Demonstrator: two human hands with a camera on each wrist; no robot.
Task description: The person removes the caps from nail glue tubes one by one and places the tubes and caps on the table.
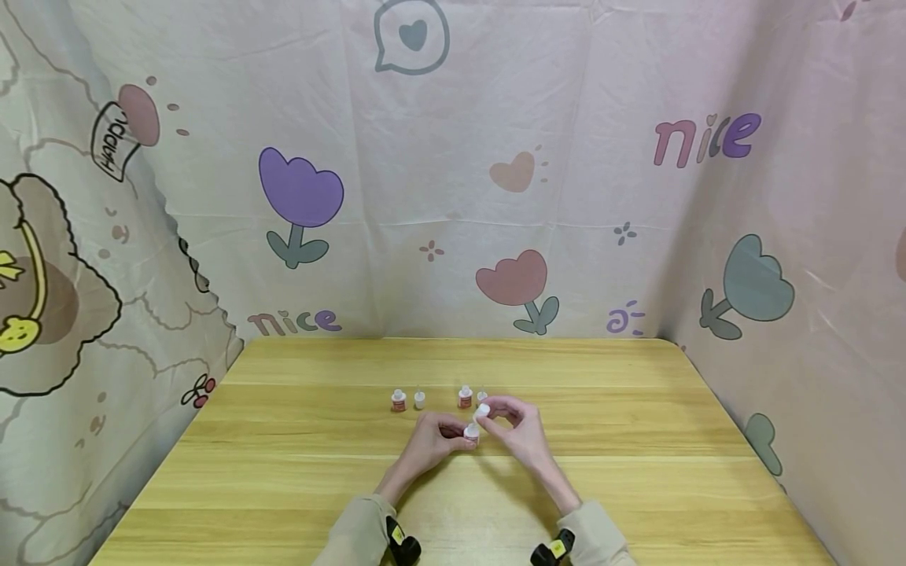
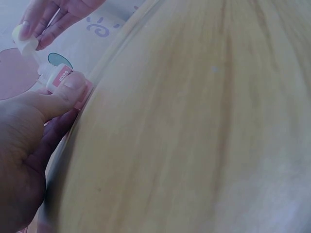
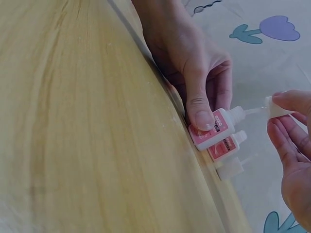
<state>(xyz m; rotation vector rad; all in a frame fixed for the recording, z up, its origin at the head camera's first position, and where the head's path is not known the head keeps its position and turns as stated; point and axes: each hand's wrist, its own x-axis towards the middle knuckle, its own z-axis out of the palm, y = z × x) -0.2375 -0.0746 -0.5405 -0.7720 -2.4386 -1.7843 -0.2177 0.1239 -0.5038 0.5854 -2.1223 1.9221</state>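
Note:
Between thumb and fingers, my left hand [image 1: 435, 439] grips a small white bottle [image 3: 214, 130] with a pink label, low over the wooden table. Its cap is off, so the narrow white neck shows. My right hand [image 1: 522, 431] pinches a white brush cap [image 2: 26, 44] just above that neck. From the cap a thin pale stem [image 3: 255, 111] points toward the bottle's mouth. Behind the hands stands another uncapped bottle [image 1: 465, 397] with a pink label, and its white cap [image 3: 230, 169] sits beside it, stem up.
Farther left on the table [image 1: 283, 440] are a third pink-labelled bottle [image 1: 399, 401] and a white cap [image 1: 420, 400] standing stem up. A printed cloth [image 1: 425, 196] hangs behind the table's back edge and along both sides.

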